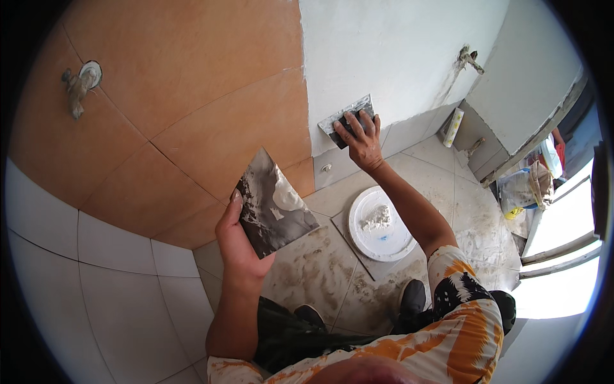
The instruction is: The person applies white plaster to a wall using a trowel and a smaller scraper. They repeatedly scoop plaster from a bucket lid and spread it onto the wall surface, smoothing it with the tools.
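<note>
My left hand (pixel 240 233) grips a dark square board (pixel 272 214) smeared with white putty; its thumb shows at the left edge and its other fingers are hidden beneath. A thick white dab of putty (pixel 288 194) sits near the board's upper right edge. My right hand (pixel 362 137) is wrapped over a plastering trowel (pixel 348 118), whose flat blade lies at the lower part of the white wall (pixel 384 51). White residue coats the blade's edges. The trowel is close to the border with the orange tiles (pixel 256 121).
On the floor, a round white lid (pixel 360 240) bearing a lump of putty rests on a square tile (pixel 384 270). A tap (pixel 78 89) juts from the orange tiles, a pipe stub (pixel 472 61) from the white wall. A yellow-white roll (pixel 453 128) leans in the corner; a bucket (pixel 517 190) stands by the doorway.
</note>
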`<state>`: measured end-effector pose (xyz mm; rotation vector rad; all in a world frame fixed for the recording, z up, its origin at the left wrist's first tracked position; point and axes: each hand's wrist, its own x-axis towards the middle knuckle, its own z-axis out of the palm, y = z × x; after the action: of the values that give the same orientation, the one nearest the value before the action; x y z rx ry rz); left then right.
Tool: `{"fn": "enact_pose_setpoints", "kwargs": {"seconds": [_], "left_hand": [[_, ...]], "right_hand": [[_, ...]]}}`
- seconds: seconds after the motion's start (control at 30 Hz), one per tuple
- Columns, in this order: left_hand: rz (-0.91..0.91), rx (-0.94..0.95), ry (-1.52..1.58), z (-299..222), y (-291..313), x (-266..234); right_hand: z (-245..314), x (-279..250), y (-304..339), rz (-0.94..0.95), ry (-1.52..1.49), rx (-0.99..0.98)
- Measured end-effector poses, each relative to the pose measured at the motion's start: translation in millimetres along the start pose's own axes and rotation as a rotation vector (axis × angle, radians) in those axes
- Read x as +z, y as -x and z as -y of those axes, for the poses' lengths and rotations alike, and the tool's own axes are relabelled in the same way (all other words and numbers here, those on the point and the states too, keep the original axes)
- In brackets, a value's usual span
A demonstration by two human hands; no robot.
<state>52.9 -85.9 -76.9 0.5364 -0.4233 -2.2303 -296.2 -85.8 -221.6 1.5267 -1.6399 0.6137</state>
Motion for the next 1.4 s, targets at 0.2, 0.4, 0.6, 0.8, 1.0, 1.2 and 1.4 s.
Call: {"fn": "enact_pose_setpoints", "kwargs": {"seconds": [0.2, 0.4, 0.6, 0.8, 1.0, 1.2, 1.4], "left_hand": [[0.003, 0.035, -0.022, -1.8, -8.9, -11.2], [-0.057, -0.029, -0.047, 22.3, -20.6, -13.2], [0.098, 0.065, 0.003, -8.9, 0.7, -5.7], [0.081, 0.175, 0.008, -24.1, 10.4, -0.3], [0.071, 0.035, 0.020, -7.2, -8.3, -4.2], [-0.005, 0.042, -0.014, -8.0, -4.8, -5.1], [-0.024, 0.102, -0.061, -11.2, -16.2, -10.1]], "right_hand": [[48.2, -63.9, 47.7, -0.075, -0.590, 0.433], [107.4, -184.6, -10.6, -0.046, -1.341, 0.241], [102.3, -142.5, 66.1, 0.357, -1.426, 1.084], [9.3, -63.6, 36.6, -0.006, -1.500, 1.892], [-50.4, -12.3, -27.8, 0.055, -1.473, 1.831], [-57.9, -89.5, -150.9, 0.006, -1.460, 1.478], [-28.6, -175.0, -88.2, -0.062, -1.697, 1.286]]}}
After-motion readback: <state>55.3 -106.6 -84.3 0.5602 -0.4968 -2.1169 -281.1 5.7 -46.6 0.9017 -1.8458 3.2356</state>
